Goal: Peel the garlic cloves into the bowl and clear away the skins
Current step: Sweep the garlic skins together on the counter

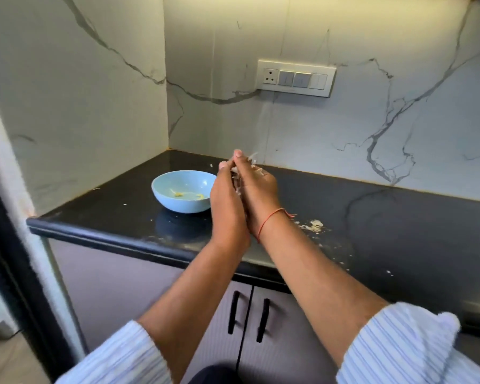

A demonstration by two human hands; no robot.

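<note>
My left hand (227, 198) and right hand (257, 189) press together, fingers nearly straight, cupping papery garlic skins (237, 184) beside the blue bowl (161, 196) near the counter's (399, 231) back-left corner. They seem featherlight and crumbly, best held enclosed.

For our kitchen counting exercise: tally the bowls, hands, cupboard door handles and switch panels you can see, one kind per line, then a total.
Blue bowl: 1
Hands, left hand and right hand: 2
Black cupboard handles: 2
Switch panel: 1
Total: 6
</note>
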